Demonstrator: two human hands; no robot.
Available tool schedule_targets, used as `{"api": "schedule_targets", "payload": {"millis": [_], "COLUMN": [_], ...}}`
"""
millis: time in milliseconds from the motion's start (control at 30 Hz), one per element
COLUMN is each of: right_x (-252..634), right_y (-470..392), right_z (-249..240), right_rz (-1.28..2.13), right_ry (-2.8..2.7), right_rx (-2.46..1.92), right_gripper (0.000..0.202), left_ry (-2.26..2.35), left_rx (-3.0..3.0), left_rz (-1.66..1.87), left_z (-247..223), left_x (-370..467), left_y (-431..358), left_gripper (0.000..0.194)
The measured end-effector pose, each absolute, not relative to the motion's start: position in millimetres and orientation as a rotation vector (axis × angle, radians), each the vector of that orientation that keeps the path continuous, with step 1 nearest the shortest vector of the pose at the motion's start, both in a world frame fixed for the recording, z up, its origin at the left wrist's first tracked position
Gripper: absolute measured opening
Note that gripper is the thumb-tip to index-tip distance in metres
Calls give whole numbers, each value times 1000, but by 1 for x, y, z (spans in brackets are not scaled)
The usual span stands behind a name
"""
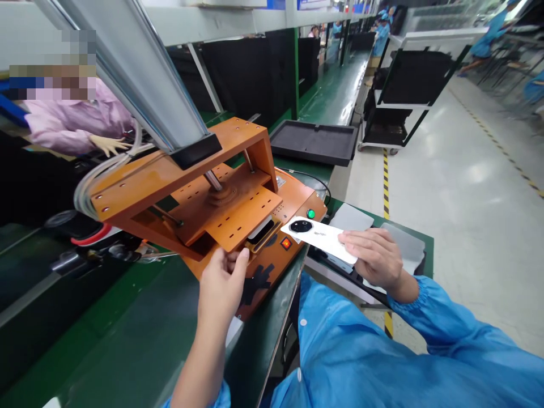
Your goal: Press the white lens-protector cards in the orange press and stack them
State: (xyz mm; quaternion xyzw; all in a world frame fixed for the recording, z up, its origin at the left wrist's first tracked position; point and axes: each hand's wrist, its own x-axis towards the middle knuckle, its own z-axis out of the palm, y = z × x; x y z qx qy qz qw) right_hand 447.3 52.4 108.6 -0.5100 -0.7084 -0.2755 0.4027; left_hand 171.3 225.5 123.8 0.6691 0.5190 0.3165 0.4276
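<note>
The right hand grips a white phone by its near end, fingers folded over the top edge and the thumb hidden under it. The phone sticks out to the left of the hand, back side up, so its round black camera points away from the wrist and hangs just beside the front of the orange press. It is held flat, in the air, above the gap between the press and a grey tray that lies on the small side table under the hand.

The left hand reaches to the front lip of the press, fingertips curled against the edge of the lower orange plate, close to the dark slot there (whether it pinches anything I cannot tell). A red button and a green button sit on the press between the two hands.

Further along the green bench lies an empty-looking black tray. At far left, another person's gloved hand rests beyond a pink sleeve.
</note>
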Motion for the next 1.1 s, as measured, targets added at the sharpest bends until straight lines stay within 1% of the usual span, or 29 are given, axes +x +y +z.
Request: {"api": "schedule_targets", "payload": {"millis": [133, 300, 400, 500, 633, 700, 833, 933, 1033, 1100], "right_x": [446, 439, 434, 428, 416, 410, 402, 403, 407, 408], "right_y": [66, 112, 147, 183, 224, 237, 247, 247, 247, 248], "right_z": [99, 84, 83, 85, 86, 87, 93, 103, 114, 120], "right_rz": [-747, -771, -805, -801, -655, -573, -469, -352, -217, -139], "right_ry": [-1857, -1825, -1810, -1898, -2155, -2252, -2298, -2321, -2404, -2464], "right_rx": [-1251, -1171, -1149, -1072, -1039, -1060, -1114, -1168, -1194, -1179], "right_gripper": [33, 32, 30, 27, 32, 33, 33, 32, 32, 35], "left_ry": [1078, 1145, 1094, 1052, 1343, 1379, 1207, 1071, 1046, 1027], "left_rx": [1225, 1101, 1106, 1203, 1400, 1474, 1650, 1800, 1990, 2161], "left_rz": [942, 1145, 1103, 970, 751, 662, 548, 516, 554, 609], "left_z": [126, 133, 132, 118, 93, 83, 70, 65, 61, 61], "left_x": [210, 243, 226, 185, 128, 112, 100, 97, 92, 92], "left_y": [244, 255, 227, 173, 106, 85, 70, 71, 77, 84], "left_gripper": [51, 41, 39, 38, 42, 42, 34, 32, 30, 24]}}
